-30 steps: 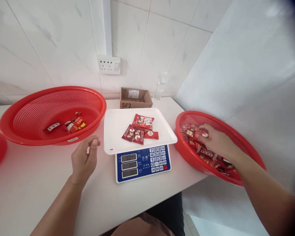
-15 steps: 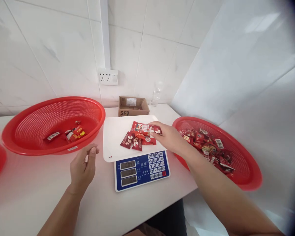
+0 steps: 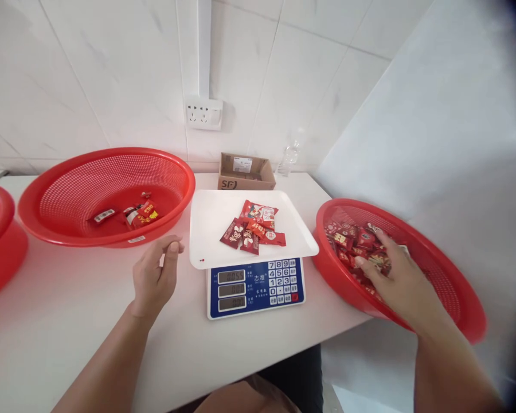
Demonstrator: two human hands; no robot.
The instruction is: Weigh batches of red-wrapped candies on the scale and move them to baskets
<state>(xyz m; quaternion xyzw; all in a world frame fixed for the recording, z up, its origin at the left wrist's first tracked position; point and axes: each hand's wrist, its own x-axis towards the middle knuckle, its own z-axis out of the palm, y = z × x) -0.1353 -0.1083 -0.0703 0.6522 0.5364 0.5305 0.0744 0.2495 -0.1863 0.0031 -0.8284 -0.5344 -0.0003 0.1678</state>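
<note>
My right hand (image 3: 395, 275) reaches into the red basket (image 3: 460, 287) on the right, thumb and fingers apart, over a heap of small red snack packets (image 3: 361, 238). My left hand (image 3: 157, 275) hovers above the table, left of the scale, its fingers curled in with the thumb against them and nothing visible in them. On the white tray (image 3: 206, 221) of the digital scale (image 3: 258, 289) lie several red and dark-red snack packets (image 3: 258, 226) in a loose pile. The scale's top display seems to read 0.055.
A wide red basket (image 3: 47, 221) at left holds a few packets (image 3: 140, 215). Another red basket (image 3: 4, 252) is cut off at the left edge. Behind the scale stand an open cardboard box (image 3: 251, 184) and a clear plastic bottle (image 3: 289, 158), near the tiled wall.
My right hand has left the tray and moved right into the basket, no longer holding a snack packet. The display reading has risen slightly. My left hand keeps its curled pose.
</note>
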